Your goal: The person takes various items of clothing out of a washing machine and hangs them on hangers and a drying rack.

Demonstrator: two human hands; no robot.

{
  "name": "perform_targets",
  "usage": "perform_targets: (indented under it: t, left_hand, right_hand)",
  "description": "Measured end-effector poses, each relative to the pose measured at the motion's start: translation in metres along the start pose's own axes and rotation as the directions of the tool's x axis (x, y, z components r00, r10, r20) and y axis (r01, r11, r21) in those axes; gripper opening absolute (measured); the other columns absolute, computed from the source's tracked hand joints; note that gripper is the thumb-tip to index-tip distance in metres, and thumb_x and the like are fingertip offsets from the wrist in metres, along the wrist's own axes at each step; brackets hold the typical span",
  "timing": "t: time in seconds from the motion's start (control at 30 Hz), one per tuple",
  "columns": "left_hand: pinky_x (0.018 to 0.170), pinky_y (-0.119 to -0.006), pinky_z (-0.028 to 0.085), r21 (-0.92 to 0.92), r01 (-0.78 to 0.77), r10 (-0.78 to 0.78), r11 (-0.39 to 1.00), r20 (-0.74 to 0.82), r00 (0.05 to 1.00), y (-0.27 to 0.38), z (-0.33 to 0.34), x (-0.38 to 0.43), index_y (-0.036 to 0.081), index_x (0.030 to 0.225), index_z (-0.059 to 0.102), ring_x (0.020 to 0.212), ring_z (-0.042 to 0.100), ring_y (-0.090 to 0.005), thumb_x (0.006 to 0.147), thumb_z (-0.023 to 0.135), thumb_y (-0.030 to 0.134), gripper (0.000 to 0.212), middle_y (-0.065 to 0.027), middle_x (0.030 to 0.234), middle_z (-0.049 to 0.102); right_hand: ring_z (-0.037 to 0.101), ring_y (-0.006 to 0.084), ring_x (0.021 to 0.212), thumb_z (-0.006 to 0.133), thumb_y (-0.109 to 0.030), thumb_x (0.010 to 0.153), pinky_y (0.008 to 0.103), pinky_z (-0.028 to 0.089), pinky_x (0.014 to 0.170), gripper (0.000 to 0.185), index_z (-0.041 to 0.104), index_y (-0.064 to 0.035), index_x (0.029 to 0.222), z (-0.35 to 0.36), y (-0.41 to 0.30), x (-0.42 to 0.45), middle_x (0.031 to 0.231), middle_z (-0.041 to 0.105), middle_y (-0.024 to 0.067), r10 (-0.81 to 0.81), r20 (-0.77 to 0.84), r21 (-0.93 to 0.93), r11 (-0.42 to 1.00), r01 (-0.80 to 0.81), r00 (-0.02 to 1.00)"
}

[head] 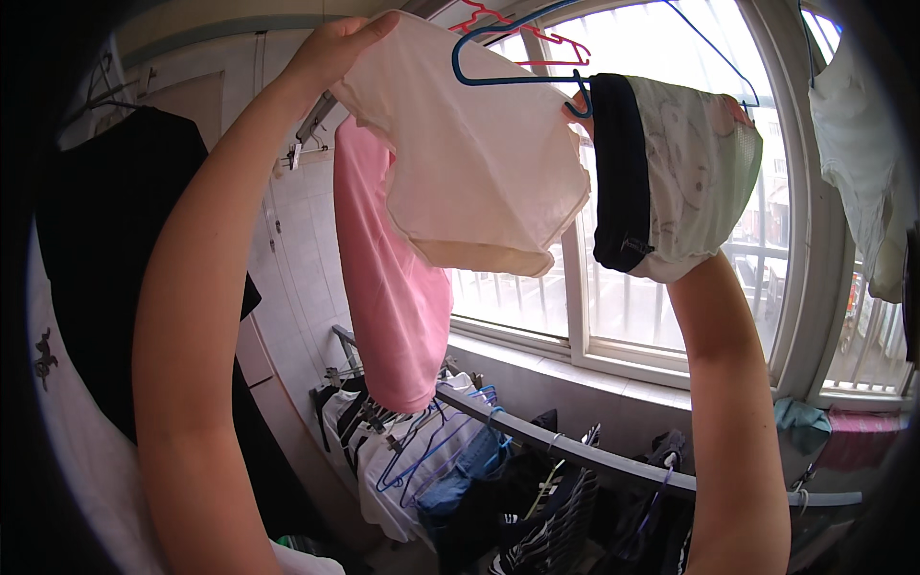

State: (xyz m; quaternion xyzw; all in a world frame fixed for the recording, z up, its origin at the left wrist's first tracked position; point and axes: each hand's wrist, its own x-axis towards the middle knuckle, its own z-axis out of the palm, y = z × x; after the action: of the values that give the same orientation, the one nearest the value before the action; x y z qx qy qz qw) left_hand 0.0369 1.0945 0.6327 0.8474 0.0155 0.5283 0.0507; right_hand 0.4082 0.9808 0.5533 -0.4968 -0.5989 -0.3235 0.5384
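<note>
A cream pair of underpants (481, 151) is spread out at the top middle of the view. My left hand (341, 50) pinches its upper left corner between thumb and fingers. At the opposite side, my right hand (581, 118) grips its edge; most of that hand is hidden behind other cloth. Close by the right fingers is the hooked end of a blue hanger (517, 80). From this hanger hang white patterned underpants with a black waistband (622, 172), in front of my right forearm. Behind the cream cloth, a pink garment (392, 287) hangs down.
A red hanger (553, 61) is overhead by the barred window (647, 316). Below, a grey rail (575, 454) carries several hangers and clothes. A black garment (115, 251) hangs at left, a white one (862, 144) at right.
</note>
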Motion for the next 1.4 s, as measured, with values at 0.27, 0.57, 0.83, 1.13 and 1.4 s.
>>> perform_targets:
  t: [0.27,0.57,0.83,1.13,1.4]
  left_hand:
    - [0.085,-0.027,0.045,0.035,0.094,-0.097,0.995,0.103,0.99,-0.004,0.017,0.028,0.008,0.109,0.065,0.096,0.061,-0.0154,0.08,0.053,0.067,0.067,-0.0072,0.103,0.065]
    - [0.085,-0.027,0.046,-0.103,-0.029,0.039,0.994,0.097,0.994,0.003,0.025,0.028,0.012,0.12,0.061,0.098,0.061,-0.0138,0.087,0.059,0.041,0.044,-0.0056,0.107,0.065]
    - [0.086,-0.027,0.047,-0.074,0.047,-0.034,0.996,0.172,0.985,0.004,-0.006,0.024,0.01,0.122,0.059,0.096,0.062,-0.0142,0.089,0.056,0.033,0.04,-0.0066,0.108,0.065]
    - [0.088,-0.03,0.046,-0.024,0.013,-0.009,1.0,0.192,0.981,0.013,-0.001,0.026,0.009,0.12,0.06,0.1,0.061,-0.0167,0.085,0.058,0.037,0.045,-0.0086,0.111,0.063]
    - [0.093,-0.031,0.042,0.0,0.098,-0.097,0.995,0.092,0.991,0.019,0.0,0.057,0.012,0.117,0.061,0.107,0.056,-0.0178,0.083,0.059,0.047,0.049,-0.0076,0.113,0.06]
  right_hand:
    - [0.053,0.018,0.09,0.057,-0.034,0.087,0.0347,0.035,0.09,0.025,0.057,-0.0091,0.082,-0.03,0.005,0.011,0.084,0.06,0.0065,0.007,0.011,-0.093,0.996,-0.006,1.0]
    - [0.054,0.0186,0.092,0.056,-0.032,0.088,0.035,0.036,0.092,0.024,0.058,-0.0092,0.083,-0.053,0.0,0.035,0.086,0.061,0.0073,-0.002,0.035,-0.18,0.984,0.008,0.999]
    - [0.055,0.0199,0.094,0.054,-0.03,0.088,0.0354,0.036,0.094,0.022,0.059,-0.0092,0.085,-0.038,-0.022,0.069,0.089,0.062,0.0079,-0.05,0.061,-0.178,0.982,0.06,0.997]
    - [0.059,0.0277,0.098,0.048,-0.042,0.092,0.0421,0.046,0.084,0.034,0.057,-0.01,0.1,0.017,-0.106,0.116,0.1,0.061,0.0139,-0.147,0.148,0.087,0.987,0.135,0.978]
    - [0.047,0.0289,0.107,0.045,-0.047,0.091,0.0428,0.038,0.09,0.042,0.046,-0.01,0.11,0.018,-0.102,0.119,0.111,0.049,0.0153,-0.137,0.141,0.052,0.99,0.131,0.98]
